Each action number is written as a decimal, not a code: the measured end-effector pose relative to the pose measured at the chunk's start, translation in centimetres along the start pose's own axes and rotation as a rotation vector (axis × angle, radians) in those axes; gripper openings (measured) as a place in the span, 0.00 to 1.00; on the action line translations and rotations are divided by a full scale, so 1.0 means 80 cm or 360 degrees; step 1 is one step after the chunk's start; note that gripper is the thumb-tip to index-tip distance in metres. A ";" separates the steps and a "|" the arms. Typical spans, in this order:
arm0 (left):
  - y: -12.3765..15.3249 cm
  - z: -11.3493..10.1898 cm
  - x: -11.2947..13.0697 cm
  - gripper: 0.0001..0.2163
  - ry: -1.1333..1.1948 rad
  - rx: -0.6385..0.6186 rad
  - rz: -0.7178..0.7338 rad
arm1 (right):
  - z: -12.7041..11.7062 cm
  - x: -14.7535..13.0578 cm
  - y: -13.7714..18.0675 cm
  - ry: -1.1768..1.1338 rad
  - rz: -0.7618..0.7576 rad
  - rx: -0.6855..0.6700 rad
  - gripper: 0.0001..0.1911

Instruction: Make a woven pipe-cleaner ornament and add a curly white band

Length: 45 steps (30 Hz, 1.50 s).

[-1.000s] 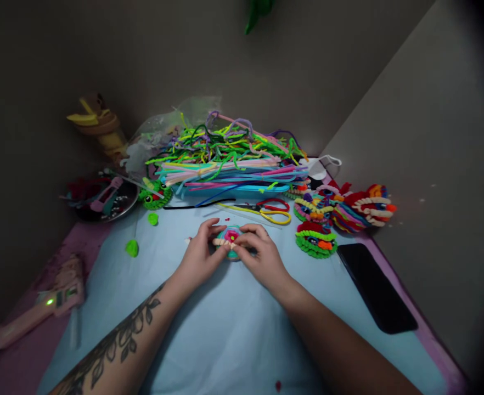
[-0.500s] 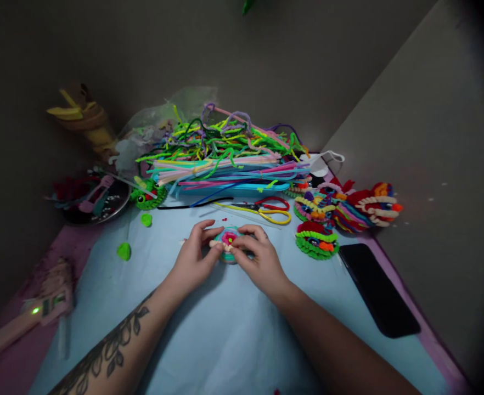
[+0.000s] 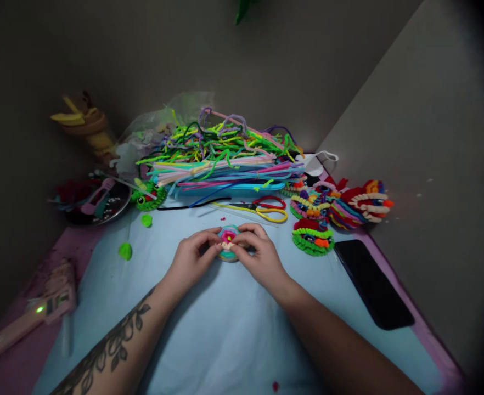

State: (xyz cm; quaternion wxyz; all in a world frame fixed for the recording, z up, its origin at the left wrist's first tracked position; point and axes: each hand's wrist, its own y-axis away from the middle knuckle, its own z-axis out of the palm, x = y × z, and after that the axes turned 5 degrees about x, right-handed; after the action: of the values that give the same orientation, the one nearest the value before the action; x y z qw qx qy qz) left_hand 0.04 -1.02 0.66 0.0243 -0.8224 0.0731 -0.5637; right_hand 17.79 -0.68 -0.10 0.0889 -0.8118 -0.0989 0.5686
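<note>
Both hands meet at the middle of a light blue sheet (image 3: 225,329). Between them is a small round pipe-cleaner piece (image 3: 228,240) with a teal rim, a pink centre and a cream strand across its near side. My left hand (image 3: 190,260) pinches its left edge with thumb and fingers closed. My right hand (image 3: 258,255) pinches the right side and the cream strand. Most of the piece is hidden under my fingers.
A big heap of coloured pipe cleaners (image 3: 225,156) lies behind. Scissors (image 3: 266,208) lie just beyond my hands. Finished pipe-cleaner figures (image 3: 332,211) sit right, a dark phone (image 3: 371,282) near the right edge, a pink glue gun (image 3: 36,312) left, a metal dish (image 3: 97,200) far left.
My left fingers have closed in from spread over the piece to a pinch on its left edge. The cream strand looks shorter and more tucked in. The view shifted slightly.
</note>
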 end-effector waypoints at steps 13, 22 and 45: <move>0.004 0.001 0.001 0.05 -0.0105 0.0007 0.0020 | 0.005 0.003 0.001 -0.0029 0.0254 0.0147 0.18; 0.008 0.019 0.000 0.06 0.0014 0.0216 -0.0133 | 0.004 0.006 0.003 -0.0207 0.0278 0.0065 0.20; 0.007 0.023 0.007 0.14 0.0007 0.0290 -0.0243 | -0.066 0.012 -0.029 0.1571 -0.0042 -0.0476 0.08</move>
State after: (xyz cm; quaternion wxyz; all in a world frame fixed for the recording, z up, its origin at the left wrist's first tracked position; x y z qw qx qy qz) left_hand 1.89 -1.77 0.45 0.0559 -0.8188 -0.0412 -0.5699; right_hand 22.93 1.63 1.37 0.0151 -0.9860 -0.1356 0.0963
